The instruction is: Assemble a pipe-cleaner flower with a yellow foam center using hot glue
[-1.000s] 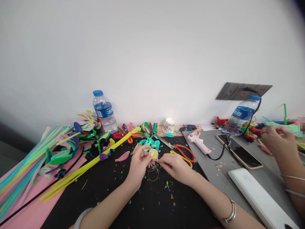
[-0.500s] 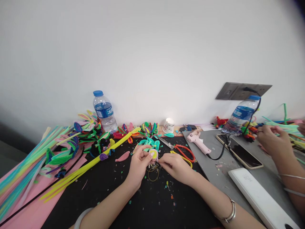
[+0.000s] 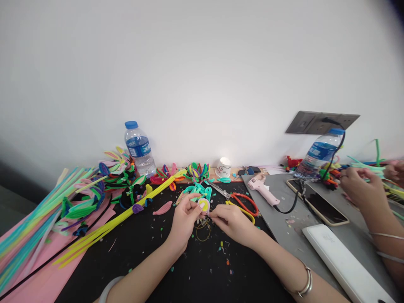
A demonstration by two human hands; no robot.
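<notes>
My left hand (image 3: pixel 187 214) pinches a small round coil of pipe cleaner (image 3: pixel 205 205), yellow in the middle with a pale lilac rim. Close on its right side, my right hand (image 3: pixel 229 219) has thumb and forefinger pressed together at the coil's lower edge; whatever lies between those fingertips is too small to make out. Just below the coil, a ring of thin gold wire (image 3: pixel 203 232) shows against the black mat (image 3: pixel 202 269). Behind my fingers lie turquoise pipe cleaner loops (image 3: pixel 202 189), partly covered by my left hand.
Red-handled scissors (image 3: pixel 244 202) and a pink glue gun (image 3: pixel 264 191) lie to the right, near a phone (image 3: pixel 318 203) and a white power bank-like box (image 3: pixel 344 261). Pipe cleaner bundles (image 3: pixel 107 225) fill the left. Bottles (image 3: pixel 139 149) and a paper cup (image 3: pixel 224 167) stand by the wall. Another person's hand (image 3: pixel 362 187) works at right.
Both my hands keep almost the same place around the coil, with only slight finger movement. The other person's hands at the right have shifted slightly.
</notes>
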